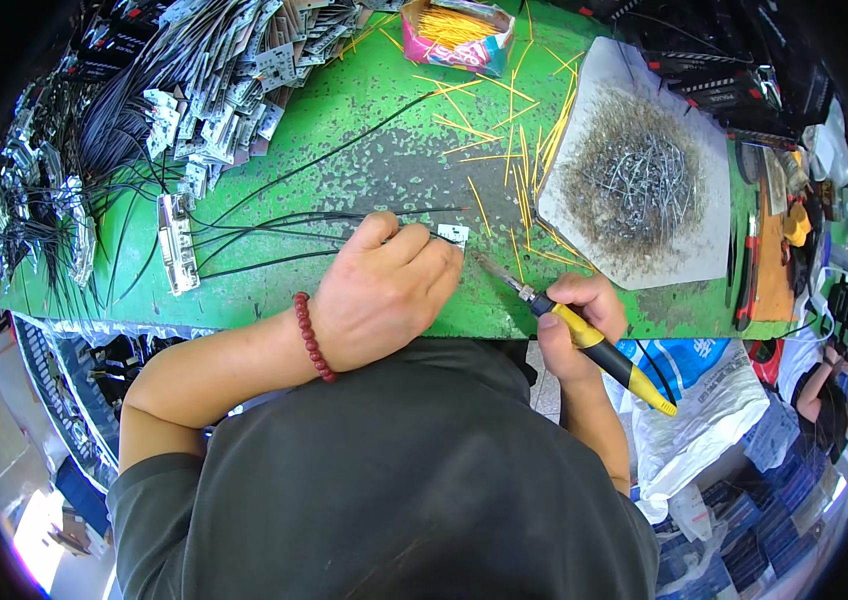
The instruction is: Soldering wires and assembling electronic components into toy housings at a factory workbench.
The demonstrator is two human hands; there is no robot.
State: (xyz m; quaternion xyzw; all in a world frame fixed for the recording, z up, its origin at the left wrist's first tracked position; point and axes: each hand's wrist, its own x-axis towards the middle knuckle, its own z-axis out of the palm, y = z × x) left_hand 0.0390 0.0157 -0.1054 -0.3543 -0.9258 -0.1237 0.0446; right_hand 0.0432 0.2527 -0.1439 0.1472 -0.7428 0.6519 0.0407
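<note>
Left hand (389,285): palm down over the bench (314,130), fingers curled inward, fingertips hidden; whether it has hold of anything cannot be told. Small white piece (453,234), flat, lying at its knuckles. Dark red bead bracelet (312,337) on the wrist.

Right hand (584,325): closed, thumb and fingers around a yellow-and-black soldering iron (592,345). The iron slants over the bench's near edge, metal tip toward the left fingertips and near them.

Black wires (284,232), several: running from a silvery metal strip (178,244) on the left toward and past the left hand.

Heap of metal plates (234,80), with dark leads: far left of the bench.

Open carton (434,54), pink and blue: far edge, filled with yellow wires. Loose yellow wires (484,207): scattered between carton and pale board (599,75).

Pile of thin metal bits (644,185): on the pale board, right side.

Red-and-black tool (748,270): right of that board.
</note>
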